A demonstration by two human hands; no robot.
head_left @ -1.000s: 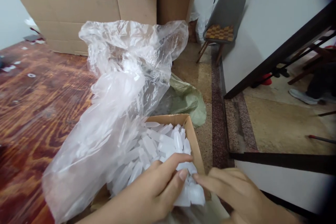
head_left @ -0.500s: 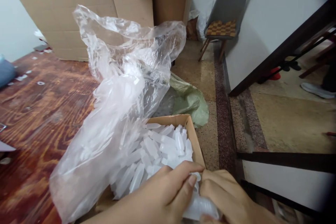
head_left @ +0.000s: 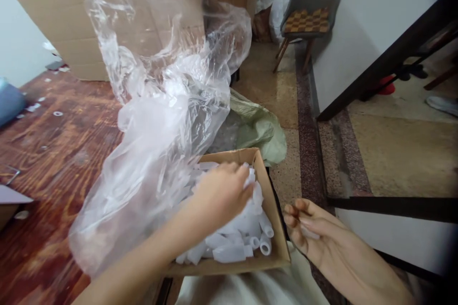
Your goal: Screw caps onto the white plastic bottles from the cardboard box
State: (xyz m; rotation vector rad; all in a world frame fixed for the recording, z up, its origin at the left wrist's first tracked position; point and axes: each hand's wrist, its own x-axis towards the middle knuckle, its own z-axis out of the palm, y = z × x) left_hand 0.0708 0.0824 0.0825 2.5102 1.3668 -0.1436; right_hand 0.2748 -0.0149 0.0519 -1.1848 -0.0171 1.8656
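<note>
Translucent tubes [head_left: 229,252] lie in a cardboard box [head_left: 279,250] at six o'clock. The left hand [head_left: 225,190] is over them, fingers curled (too blurred to tell any grasp). Off the box's three-o'clock side, the right hand [head_left: 329,243] half-curls, hold unclear. Plastic sheeting [head_left: 157,124] bunches toward eleven.

The left hand [head_left: 227,193] is now over the translucent white plastic tubes [head_left: 231,251], well apart from the right hand [head_left: 318,240], now turned palm-up.
</note>
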